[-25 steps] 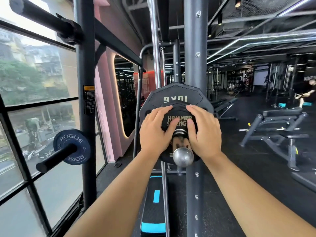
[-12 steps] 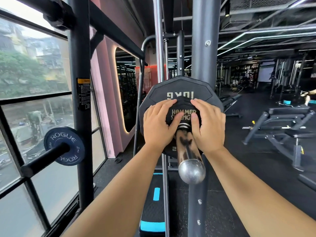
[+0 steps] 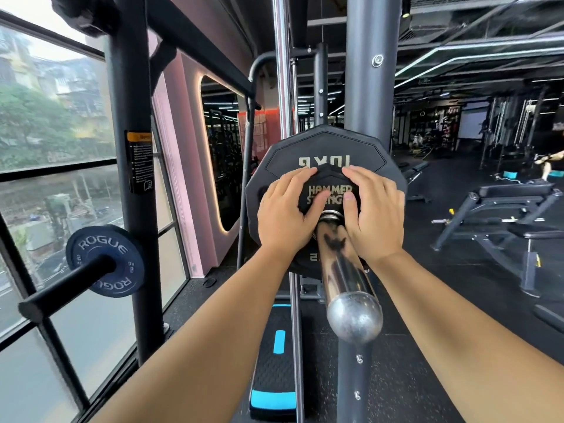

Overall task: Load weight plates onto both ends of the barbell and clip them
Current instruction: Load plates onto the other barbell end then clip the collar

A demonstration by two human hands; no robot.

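One large black twelve-sided rubber plate (image 3: 326, 148), marked 10 kg, seated on a polished chrome barbell sleeve (image 3: 345, 270) that juts toward the camera. One small black Hammer Strength plate (image 3: 331, 190), same sleeve, against the larger plate's face. Both arms outstretched: left hand (image 3: 283, 215) and right hand (image 3: 374, 215) lie with fingers spread, pressing the small plate either side of the sleeve.

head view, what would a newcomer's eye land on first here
Dead centre, the left hand and right hand press a small Hammer Strength plate against a bigger 10 kg plate. The barbell's chrome sleeve juts toward the camera between the wrists. Lower left, a blue Rogue plate sits on a storage peg.
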